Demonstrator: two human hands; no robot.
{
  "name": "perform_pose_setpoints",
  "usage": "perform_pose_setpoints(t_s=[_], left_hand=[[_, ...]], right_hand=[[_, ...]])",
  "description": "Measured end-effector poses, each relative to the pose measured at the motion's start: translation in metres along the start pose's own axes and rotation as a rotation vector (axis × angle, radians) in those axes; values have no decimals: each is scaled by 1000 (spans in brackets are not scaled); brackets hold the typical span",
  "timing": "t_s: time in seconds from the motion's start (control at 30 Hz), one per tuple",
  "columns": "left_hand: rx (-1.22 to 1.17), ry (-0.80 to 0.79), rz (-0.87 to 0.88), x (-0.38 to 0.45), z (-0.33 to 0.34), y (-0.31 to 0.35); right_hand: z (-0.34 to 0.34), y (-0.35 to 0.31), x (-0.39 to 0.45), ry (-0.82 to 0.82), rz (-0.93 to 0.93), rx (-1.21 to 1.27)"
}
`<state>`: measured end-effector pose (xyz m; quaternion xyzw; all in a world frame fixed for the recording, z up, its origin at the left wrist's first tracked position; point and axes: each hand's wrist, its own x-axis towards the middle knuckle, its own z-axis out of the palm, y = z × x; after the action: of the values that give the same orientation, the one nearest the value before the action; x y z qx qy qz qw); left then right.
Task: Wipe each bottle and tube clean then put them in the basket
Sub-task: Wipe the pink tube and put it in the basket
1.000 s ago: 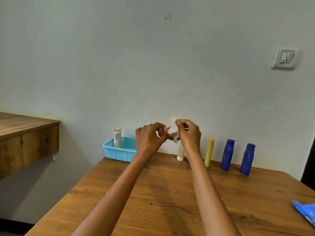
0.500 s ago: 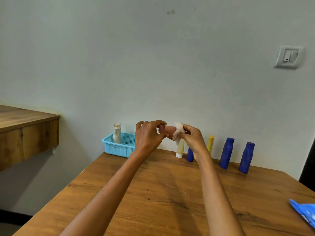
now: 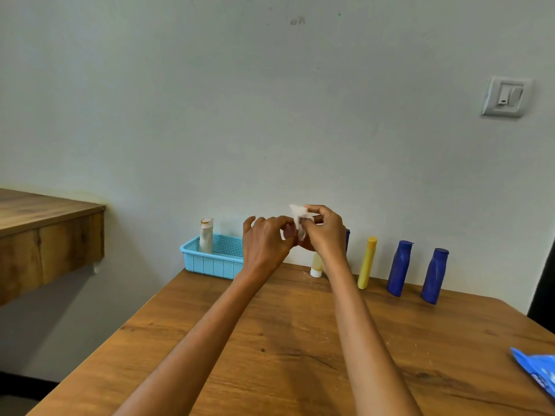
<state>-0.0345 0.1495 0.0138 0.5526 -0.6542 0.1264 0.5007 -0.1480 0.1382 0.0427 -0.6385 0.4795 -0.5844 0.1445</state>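
- The left hand (image 3: 265,244) pinches a small pinkish bottle or tube (image 3: 289,232), mostly hidden between the two hands and held in the air above the far edge of the wooden table (image 3: 270,340); the right hand (image 3: 326,232) pinches a crumpled white wipe (image 3: 298,219) against it.
- To wipe well, the left hand would likely need to turn the item so the wipe reaches every side, keeping a firm pinch; a small, smooth item may slip.
- The light blue perforated plastic basket (image 3: 213,261) stands just left of the hands, with one pale beige tube (image 3: 206,239) upright inside it; the path there looks short and open.
- Waiting along the wall: a cream tube with a white cap (image 3: 316,265), a yellow tube (image 3: 367,262), two dark blue bottles (image 3: 399,268) (image 3: 434,276); another blue item (image 3: 347,237) peeks out behind the right hand.
- A blue packet (image 3: 537,373) lies at the table's right edge, well apart.
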Motion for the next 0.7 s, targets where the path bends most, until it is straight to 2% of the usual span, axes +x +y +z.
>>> perform_pose_setpoints(t_s=[0.17,0.43,0.7], left_hand=[[28,-36,38,-1,0,4],[-4,-54,105,4,-7,11],[27,-62,81,4,-8,1]], right_hand=[[-8,21,2,35,8,-94],[-15,50,1,219,86,-250],[3,19,-5,96,33,-110]])
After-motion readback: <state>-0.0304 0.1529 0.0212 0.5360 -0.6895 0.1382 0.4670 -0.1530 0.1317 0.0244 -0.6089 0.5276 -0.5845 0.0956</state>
